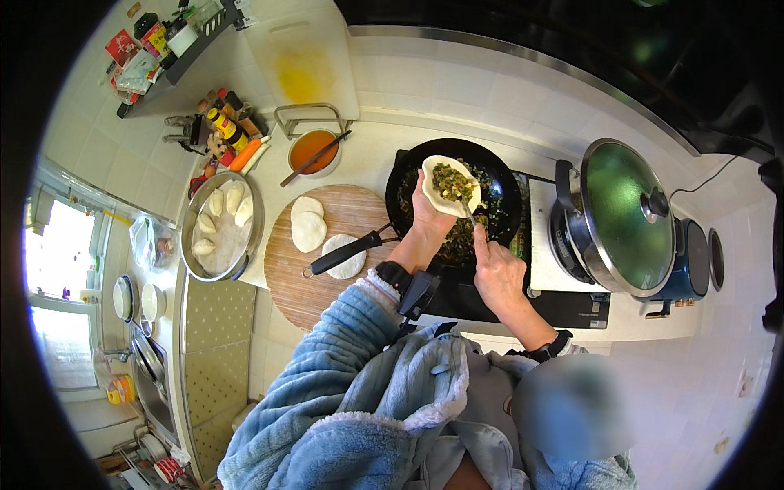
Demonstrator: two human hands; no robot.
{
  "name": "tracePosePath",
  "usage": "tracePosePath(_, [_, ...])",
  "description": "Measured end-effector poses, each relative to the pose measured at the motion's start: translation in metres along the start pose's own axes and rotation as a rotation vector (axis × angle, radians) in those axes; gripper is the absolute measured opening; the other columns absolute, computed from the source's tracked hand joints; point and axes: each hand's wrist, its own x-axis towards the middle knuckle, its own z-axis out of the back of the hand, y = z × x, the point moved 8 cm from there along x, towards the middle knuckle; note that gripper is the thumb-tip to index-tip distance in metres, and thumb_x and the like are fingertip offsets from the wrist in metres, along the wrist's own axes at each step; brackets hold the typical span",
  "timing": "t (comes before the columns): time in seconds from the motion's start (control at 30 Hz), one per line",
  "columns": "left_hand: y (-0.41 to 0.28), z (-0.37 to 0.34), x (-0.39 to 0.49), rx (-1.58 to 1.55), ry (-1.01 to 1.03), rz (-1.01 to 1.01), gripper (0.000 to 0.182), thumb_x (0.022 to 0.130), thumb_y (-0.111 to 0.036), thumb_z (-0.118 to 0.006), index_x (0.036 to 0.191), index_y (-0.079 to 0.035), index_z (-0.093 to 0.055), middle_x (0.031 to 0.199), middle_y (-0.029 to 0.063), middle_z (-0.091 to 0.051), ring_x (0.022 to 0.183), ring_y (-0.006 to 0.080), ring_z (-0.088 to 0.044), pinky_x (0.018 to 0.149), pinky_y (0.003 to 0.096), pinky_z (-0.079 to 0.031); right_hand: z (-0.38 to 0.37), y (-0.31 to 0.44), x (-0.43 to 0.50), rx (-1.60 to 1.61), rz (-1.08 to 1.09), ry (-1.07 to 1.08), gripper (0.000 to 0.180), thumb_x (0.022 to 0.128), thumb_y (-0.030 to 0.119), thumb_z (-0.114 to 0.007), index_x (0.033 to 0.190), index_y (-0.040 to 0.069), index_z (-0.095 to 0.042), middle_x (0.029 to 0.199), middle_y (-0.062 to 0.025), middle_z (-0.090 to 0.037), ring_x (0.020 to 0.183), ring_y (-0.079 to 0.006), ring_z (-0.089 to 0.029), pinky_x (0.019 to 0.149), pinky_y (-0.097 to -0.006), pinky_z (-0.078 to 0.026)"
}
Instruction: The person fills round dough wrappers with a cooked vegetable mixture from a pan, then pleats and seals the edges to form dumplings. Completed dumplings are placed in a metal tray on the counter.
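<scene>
My left hand (430, 211) holds up a round dough wrapper (436, 195) over the black wok (499, 165). Chopped green and brown filling (452, 182) is heaped on the wrapper. In my right hand (499, 269) is a thin metal utensil (469, 211), its far end touching the filling; that end is partly hidden. More filling lies in the wok. Left of the wok, flat dough rounds (308, 232) rest on a round wooden board (294, 278), with the wok's handle (346, 252) crossing above one of them. Several folded dumplings (234, 197) lie in a steel steamer tray (259, 229).
A bowl of orange liquid (312, 147) with chopsticks across it stands behind the board. To the right is a large pot with a glass lid (628, 214). Bottles (226, 127), a carrot (245, 155) and a knife block (195, 135) crowd the back left corner.
</scene>
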Motion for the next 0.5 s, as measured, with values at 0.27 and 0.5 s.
tracePosePath(0.27, [-0.010,-0.001,-0.006,-0.044,0.118,0.001,0.062,0.097,-0.056,-0.025,0.131,-0.010,-0.051,0.130,0.0152,-0.055,0.121,0.0365,-0.050,0.102,0.0543,-0.040,0.027,-0.009,0.007,0.191,-0.004,-0.050,0.046,0.079,-0.003,-0.059,0.124,0.003,-0.058,0.064,-0.0089,-0.056,0.051,-0.0241,-0.056,0.046,-0.0357,-0.044])
tracePosePath(0.5, [-0.033,0.009,-0.011,0.004,0.022,-0.091,0.053,0.099,-0.049,-0.030,0.129,-0.011,-0.052,0.128,0.0118,-0.055,0.118,0.0343,-0.052,0.102,0.0516,-0.042,0.032,-0.065,0.004,0.436,-0.367,-0.086,0.029,0.091,0.012,-0.056,0.118,0.009,-0.064,0.075,-0.0180,-0.066,0.063,-0.0321,-0.064,0.061,-0.0395,-0.050])
